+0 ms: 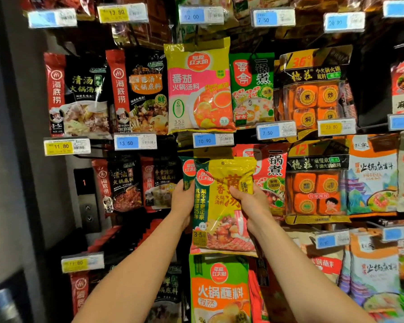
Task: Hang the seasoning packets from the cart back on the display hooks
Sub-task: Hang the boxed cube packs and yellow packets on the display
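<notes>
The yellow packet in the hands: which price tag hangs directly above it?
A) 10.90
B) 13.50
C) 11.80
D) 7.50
A: the blue 10.90 tag sits right above the yellow packet, which the left hand and right hand hold by its sides.

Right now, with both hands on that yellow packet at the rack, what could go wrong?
The yellow packet is crumpled where the right hand grips it, so its top hole may miss the hook, which I cannot see. The left hand also touches the packet behind, which could get knocked loose.
</notes>
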`<state>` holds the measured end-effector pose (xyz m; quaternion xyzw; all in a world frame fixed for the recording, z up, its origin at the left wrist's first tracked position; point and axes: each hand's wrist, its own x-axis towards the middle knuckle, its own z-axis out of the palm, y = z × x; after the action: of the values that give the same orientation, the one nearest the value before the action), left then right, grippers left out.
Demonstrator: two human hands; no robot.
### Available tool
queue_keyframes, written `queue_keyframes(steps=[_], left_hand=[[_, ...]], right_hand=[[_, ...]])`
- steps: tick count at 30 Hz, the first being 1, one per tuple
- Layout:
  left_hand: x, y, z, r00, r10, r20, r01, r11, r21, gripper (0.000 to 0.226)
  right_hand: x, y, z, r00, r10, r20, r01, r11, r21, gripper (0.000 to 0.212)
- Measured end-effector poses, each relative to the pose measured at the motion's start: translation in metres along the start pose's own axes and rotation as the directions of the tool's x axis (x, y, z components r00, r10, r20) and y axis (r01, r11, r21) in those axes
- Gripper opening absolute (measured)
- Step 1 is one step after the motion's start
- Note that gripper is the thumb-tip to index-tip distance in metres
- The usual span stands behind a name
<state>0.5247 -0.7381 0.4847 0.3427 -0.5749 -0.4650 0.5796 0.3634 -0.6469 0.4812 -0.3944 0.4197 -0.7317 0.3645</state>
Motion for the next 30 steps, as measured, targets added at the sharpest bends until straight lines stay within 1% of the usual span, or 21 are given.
queue_keyframes(steps=[3,5,7,9,10,11,12,13,14,15,16,19,21,22,23,24,25,26,27,28,30], left_hand=[[0.011,0.002,0.002,0.999,-0.022,-0.038,0.021,1.0,-0.007,0.003],[0.021,-0.001,0.003,0.998,-0.056,-0.034,0.056,0.998,-0.002,0.003],[0.029,-0.003,0.004,0.997,-0.081,-0.007,0.081,0.997,-0.017,0.016],[0.027,-0.003,0.004,0.996,-0.086,-0.004,0.086,0.996,-0.016,0.039],[0.021,-0.002,0.004,0.998,-0.048,-0.05,0.048,0.999,-0.015,0.048],[0.017,0.0,0.003,0.992,0.027,-0.125,-0.027,1.0,0.002,0.051],[0.011,0.003,0.002,0.967,0.13,-0.217,-0.119,0.991,0.064,0.046],[0.006,0.005,0.0,0.927,0.238,-0.289,-0.206,0.969,0.135,0.035],[0.001,0.008,-0.002,0.91,0.294,-0.293,-0.261,0.954,0.145,0.026],[-0.003,0.014,-0.002,0.917,0.306,-0.256,-0.288,0.952,0.108,0.023],[-0.007,0.021,-0.001,0.938,0.284,-0.197,-0.276,0.959,0.068,0.025],[-0.011,0.043,0.002,0.988,0.146,-0.053,-0.15,0.986,-0.077,0.035],[-0.01,0.05,0.002,0.996,0.089,-0.001,-0.088,0.98,-0.178,0.026],[-0.012,0.053,0.002,0.998,0.064,0.015,-0.059,0.977,-0.204,0.025],[-0.013,0.055,0.001,0.998,0.049,0.028,-0.042,0.979,-0.2,0.032],[-0.015,0.058,0.001,0.999,0.031,0.025,-0.025,0.981,-0.192,0.05],[-0.015,0.06,0.0,0.999,0.027,0.032,-0.021,0.985,-0.172,0.071],[-0.015,0.062,-0.001,0.998,0.054,0.028,-0.049,0.985,-0.167,0.086],[-0.016,0.063,-0.001,0.997,0.081,0.011,-0.079,0.984,-0.161,0.089],[-0.016,0.063,0.0,0.994,0.113,-0.012,-0.113,0.981,-0.155,0.086],[-0.017,0.065,0.0,0.989,0.146,-0.011,-0.147,0.983,-0.113,0.083]], right_hand=[[0.009,0.009,0.005,0.999,-0.024,-0.024,0.024,1.0,0.008,0.044],[0.012,0.015,0.008,0.999,-0.044,-0.032,0.044,0.999,0.003,0.058],[0.021,0.025,0.007,0.997,-0.07,-0.044,0.07,0.998,0.005,0.074],[0.038,0.042,-0.003,0.995,-0.086,-0.056,0.087,0.996,0.019,0.089],[0.041,0.048,-0.004,0.994,-0.09,-0.062,0.092,0.995,0.031,0.098],[0.041,0.051,-0.007,0.994,-0.091,-0.058,0.092,0.995,0.029,0.109],[0.044,0.055,-0.01,0.994,-0.099,-0.053,0.101,0.994,0.045,0.118],[0.043,0.057,-0.011,0.994,-0.102,-0.042,0.104,0.993,0.048,0.124],[0.041,0.057,-0.012,0.994,-0.106,-0.026,0.107,0.992,0.06,0.124],[0.039,0.056,-0.012,0.994,-0.109,-0.013,0.109,0.992,0.056,0.121],[0.034,0.052,-0.011,0.994,-0.113,-0.002,0.113,0.993,0.045,0.116],[0.019,0.038,-0.004,0.993,-0.115,0.022,0.114,0.993,0.026,0.111],[0.012,0.033,-0.001,0.993,-0.112,0.025,0.112,0.994,0.004,0.108],[0.005,0.027,0.002,0.994,-0.107,0.022,0.107,0.994,-0.009,0.101],[0.002,0.024,0.002,0.994,-0.111,0.022,0.111,0.994,-0.018,0.089],[0.002,0.025,0.001,0.993,-0.115,0.011,0.115,0.993,-0.02,0.081],[0.002,0.026,0.0,0.991,-0.13,0.006,0.13,0.991,-0.016,0.08],[0.002,0.027,-0.002,0.991,-0.13,-0.007,0.13,0.991,-0.014,0.088],[-0.002,0.023,-0.002,0.991,-0.132,-0.007,0.132,0.991,-0.012,0.098],[-0.005,0.02,-0.003,0.99,-0.138,-0.003,0.138,0.99,-0.01,0.099],[-0.017,0.009,0.001,0.989,-0.149,-0.003,0.149,0.989,-0.011,0.074]])
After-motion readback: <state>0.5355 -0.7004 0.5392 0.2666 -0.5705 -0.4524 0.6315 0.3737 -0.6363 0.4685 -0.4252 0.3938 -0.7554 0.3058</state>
